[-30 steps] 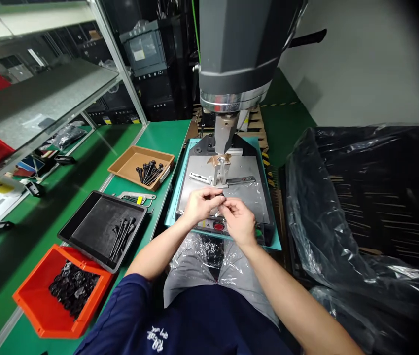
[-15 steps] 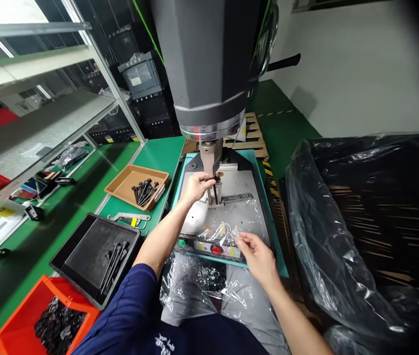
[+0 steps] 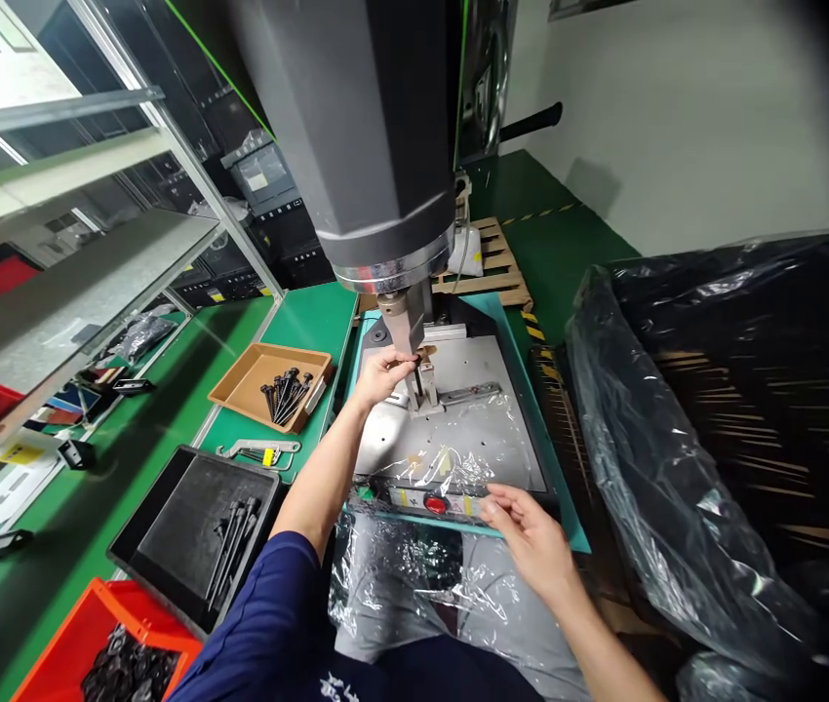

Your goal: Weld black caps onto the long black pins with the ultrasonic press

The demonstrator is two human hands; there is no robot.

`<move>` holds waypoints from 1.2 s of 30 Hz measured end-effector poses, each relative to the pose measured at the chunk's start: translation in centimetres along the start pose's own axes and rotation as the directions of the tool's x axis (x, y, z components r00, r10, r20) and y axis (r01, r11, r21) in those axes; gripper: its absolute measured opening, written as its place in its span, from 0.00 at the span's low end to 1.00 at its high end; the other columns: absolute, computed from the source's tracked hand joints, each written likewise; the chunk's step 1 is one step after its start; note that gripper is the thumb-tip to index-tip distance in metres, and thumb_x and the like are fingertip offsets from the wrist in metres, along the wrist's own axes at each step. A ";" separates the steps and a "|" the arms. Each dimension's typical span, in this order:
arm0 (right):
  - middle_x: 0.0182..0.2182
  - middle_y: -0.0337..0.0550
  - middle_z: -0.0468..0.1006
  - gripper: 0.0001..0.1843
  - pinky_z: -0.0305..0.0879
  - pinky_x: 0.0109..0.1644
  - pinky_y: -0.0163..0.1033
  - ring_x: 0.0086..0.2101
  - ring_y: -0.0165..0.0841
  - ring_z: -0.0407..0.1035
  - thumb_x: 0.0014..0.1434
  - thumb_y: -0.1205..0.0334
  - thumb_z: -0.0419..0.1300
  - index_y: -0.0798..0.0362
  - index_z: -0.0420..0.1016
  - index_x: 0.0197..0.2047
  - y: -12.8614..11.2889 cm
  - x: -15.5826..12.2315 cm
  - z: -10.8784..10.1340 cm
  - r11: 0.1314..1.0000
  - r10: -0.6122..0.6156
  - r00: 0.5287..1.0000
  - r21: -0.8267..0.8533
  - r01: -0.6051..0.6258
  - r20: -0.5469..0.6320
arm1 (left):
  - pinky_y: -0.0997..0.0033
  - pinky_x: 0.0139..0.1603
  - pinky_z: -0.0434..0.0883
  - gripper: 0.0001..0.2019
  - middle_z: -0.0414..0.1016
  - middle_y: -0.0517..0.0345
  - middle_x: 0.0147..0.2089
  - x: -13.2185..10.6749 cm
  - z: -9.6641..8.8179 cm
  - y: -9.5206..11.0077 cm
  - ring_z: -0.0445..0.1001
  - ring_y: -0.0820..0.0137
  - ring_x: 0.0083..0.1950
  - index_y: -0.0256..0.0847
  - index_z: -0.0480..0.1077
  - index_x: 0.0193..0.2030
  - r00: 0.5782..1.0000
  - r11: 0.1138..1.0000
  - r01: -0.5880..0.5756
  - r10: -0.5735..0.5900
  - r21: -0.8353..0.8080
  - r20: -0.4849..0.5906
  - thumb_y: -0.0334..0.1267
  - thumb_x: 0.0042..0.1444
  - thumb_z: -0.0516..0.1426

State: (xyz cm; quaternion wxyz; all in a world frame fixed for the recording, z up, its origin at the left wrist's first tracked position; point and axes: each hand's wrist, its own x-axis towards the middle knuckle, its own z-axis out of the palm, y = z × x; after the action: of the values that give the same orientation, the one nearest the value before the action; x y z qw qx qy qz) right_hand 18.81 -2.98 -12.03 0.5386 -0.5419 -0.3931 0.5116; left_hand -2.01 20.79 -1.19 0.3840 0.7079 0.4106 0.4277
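Observation:
My left hand (image 3: 383,378) pinches the top of a black rod (image 3: 418,375), which stands upright in a small metal fixture (image 3: 429,388) on the machine's base plate (image 3: 469,419). Right above is the pale metal tool (image 3: 404,322) at the bottom of a large dark press head (image 3: 377,146). My right hand (image 3: 532,546) is at the machine's front edge, fingers loosely curled and apart, nothing visible in them. Beside its fingertips are a red button (image 3: 435,504) and clear plastic film (image 3: 451,470). A green button (image 3: 366,493) sits further left.
On the left bench, a brown tray (image 3: 231,390) and a black tray (image 3: 166,507) hold black headed rods. Wrenches (image 3: 260,448) lie between them. An orange bin (image 3: 56,653) holds small black parts. A plastic-lined container (image 3: 619,439) stands right; a metal shelf (image 3: 129,263) rises left.
My right hand has moved slightly down and right, away from the film toward the front edge. The left hand keeps its pinch on the black rod. The camera view has shifted.

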 end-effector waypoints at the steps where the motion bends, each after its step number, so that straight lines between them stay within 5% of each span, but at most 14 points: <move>1: 0.34 0.49 0.81 0.31 0.76 0.42 0.48 0.35 0.42 0.78 0.50 0.35 0.67 0.54 0.76 0.44 -0.2 -0.1 -0.1 1.000 -0.005 1.000 -0.007 0.005 0.000 | 0.58 0.57 0.69 0.14 0.79 0.47 0.45 -0.1 0.0 0.2 0.76 0.62 0.50 0.37 0.79 0.36 1.000 0.998 -0.013 0.014 0.055 -0.012 0.48 0.53 0.65; 6: 0.35 0.51 0.81 0.30 0.74 0.43 0.49 0.36 0.43 0.77 0.52 0.37 0.64 0.55 0.77 0.46 -1.2 1.2 -1.9 0.983 -0.082 0.991 -0.175 0.062 -0.109 | 0.57 0.63 0.65 0.15 0.74 0.45 0.56 -0.3 -0.5 0.9 0.71 0.59 0.60 0.38 0.79 0.38 0.996 0.996 -0.068 0.072 0.063 -0.057 0.50 0.55 0.62; 9: 0.37 0.51 0.81 0.26 0.72 0.44 0.49 0.37 0.43 0.75 0.56 0.40 0.60 0.54 0.77 0.45 -2.0 4.2 -3.4 0.919 -0.202 0.955 -0.379 0.108 -0.216 | 0.57 0.63 0.65 0.18 0.73 0.47 0.60 -0.9 -2.0 0.5 0.68 0.60 0.64 0.41 0.77 0.48 0.965 0.993 -0.063 0.035 -0.100 -0.260 0.50 0.58 0.60; 12: 0.40 0.52 0.80 0.23 0.69 0.48 0.49 0.40 0.43 0.74 0.56 0.46 0.57 0.54 0.78 0.46 -2.7 8.8 -4.1 0.821 -0.313 0.919 -0.555 0.135 -0.239 | 0.61 0.55 0.70 0.17 0.78 0.49 0.48 -3.6 -3.2 -0.8 0.75 0.64 0.52 0.38 0.76 0.45 0.789 0.983 0.026 -0.132 -0.182 -0.600 0.48 0.59 0.56; 14: 0.45 0.57 0.77 0.24 0.67 0.52 0.51 0.43 0.46 0.72 0.55 0.50 0.58 0.57 0.77 0.50 -2.9 11.9 -3.8 0.733 -0.333 0.914 -0.674 0.095 -0.233 | 0.65 0.49 0.71 0.14 0.78 0.52 0.39 -6.8 -2.7 -1.9 0.76 0.67 0.43 0.36 0.75 0.39 0.691 0.984 0.149 -0.176 -0.101 -0.701 0.46 0.59 0.55; 15: 0.48 0.59 0.75 0.26 0.65 0.54 0.53 0.47 0.48 0.70 0.54 0.51 0.60 0.58 0.76 0.51 -3.0 13.3 -3.4 0.683 -0.323 0.920 -0.728 0.064 -0.223 | 0.65 0.48 0.71 0.13 0.77 0.53 0.36 -8.7 -2.1 -2.4 0.75 0.67 0.41 0.36 0.75 0.37 0.716 0.975 0.221 -0.176 -0.021 -0.676 0.45 0.59 0.56; 18: 0.53 0.61 0.71 0.23 0.61 0.56 0.59 0.54 0.56 0.63 0.48 0.53 0.66 0.56 0.78 0.46 -2.9 15.7 -1.8 0.588 -0.235 0.953 -0.809 -0.017 -0.191 | 0.62 0.52 0.70 0.10 0.77 0.51 0.41 -13.6 0.8 -3.4 0.74 0.63 0.46 0.38 0.76 0.34 0.917 0.888 0.335 -0.229 0.316 -0.327 0.43 0.54 0.62; 20: 0.51 0.57 0.72 0.13 0.61 0.55 0.61 0.53 0.56 0.62 0.48 0.55 0.66 0.53 0.78 0.36 -2.6 15.9 -1.0 0.623 -0.245 0.952 -0.783 0.010 -0.182 | 0.58 0.56 0.68 0.09 0.76 0.48 0.49 -15.6 2.5 -3.5 0.71 0.58 0.52 0.39 0.77 0.35 0.958 0.808 0.288 -0.246 0.515 -0.150 0.43 0.51 0.65; 24: 0.41 0.52 0.76 0.08 0.67 0.51 0.54 0.45 0.46 0.70 0.53 0.56 0.60 0.52 0.72 0.30 -3.0 14.1 -0.5 0.718 -0.376 0.913 -0.672 0.182 -0.156 | 0.57 0.56 0.67 0.04 0.75 0.48 0.48 -16.5 3.1 -2.9 0.71 0.59 0.52 0.39 0.74 0.30 0.962 0.803 0.241 -0.272 0.545 -0.026 0.36 0.53 0.62; 26: 0.35 0.47 0.77 0.13 0.72 0.40 0.47 0.35 0.41 0.73 0.55 0.51 0.59 0.52 0.70 0.35 -4.3 13.2 -0.5 0.819 -0.340 0.928 -0.533 0.214 -0.150 | 0.62 0.49 0.70 0.06 0.76 0.52 0.38 -16.3 2.0 -2.4 0.74 0.65 0.43 0.38 0.71 0.29 0.948 0.891 0.284 -0.316 0.354 0.036 0.36 0.55 0.60; 29: 0.31 0.42 0.76 0.21 0.66 0.21 0.35 0.23 0.34 0.72 0.52 0.44 0.64 0.51 0.66 0.39 -8.0 13.2 0.1 0.941 -0.266 0.960 -0.242 0.238 -0.090 | 0.70 0.34 0.70 0.11 0.73 0.60 0.28 -15.6 -1.0 -1.0 0.72 0.72 0.29 0.38 0.68 0.31 0.928 0.930 0.367 -0.365 -0.022 0.079 0.44 0.55 0.61; 32: 0.28 0.40 0.76 0.24 0.59 0.15 0.30 0.19 0.31 0.70 0.50 0.46 0.69 0.52 0.66 0.40 -12.2 15.2 1.9 0.957 -0.241 0.970 -0.170 0.234 -0.022 | 0.75 0.27 0.66 0.16 0.70 0.63 0.25 -13.7 -4.4 0.7 0.68 0.77 0.23 0.37 0.67 0.31 0.948 0.927 0.318 -0.316 -0.199 0.042 0.48 0.50 0.64; 36: 0.28 0.40 0.77 0.16 0.59 0.14 0.28 0.17 0.29 0.69 0.56 0.55 0.68 0.53 0.67 0.39 -15.7 20.0 5.4 0.968 -0.146 0.989 -0.209 0.138 -0.023 | 0.77 0.21 0.62 0.15 0.70 0.64 0.22 -9.2 -7.5 2.1 0.65 0.79 0.19 0.37 0.67 0.30 0.959 0.939 0.249 -0.273 -0.235 -0.073 0.45 0.49 0.65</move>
State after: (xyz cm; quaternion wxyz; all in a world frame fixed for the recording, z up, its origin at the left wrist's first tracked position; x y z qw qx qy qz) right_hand 18.80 19.29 1.38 0.5221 -0.5751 -0.4714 0.4175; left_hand -11.10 13.13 0.60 0.4925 0.5760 0.4697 0.4527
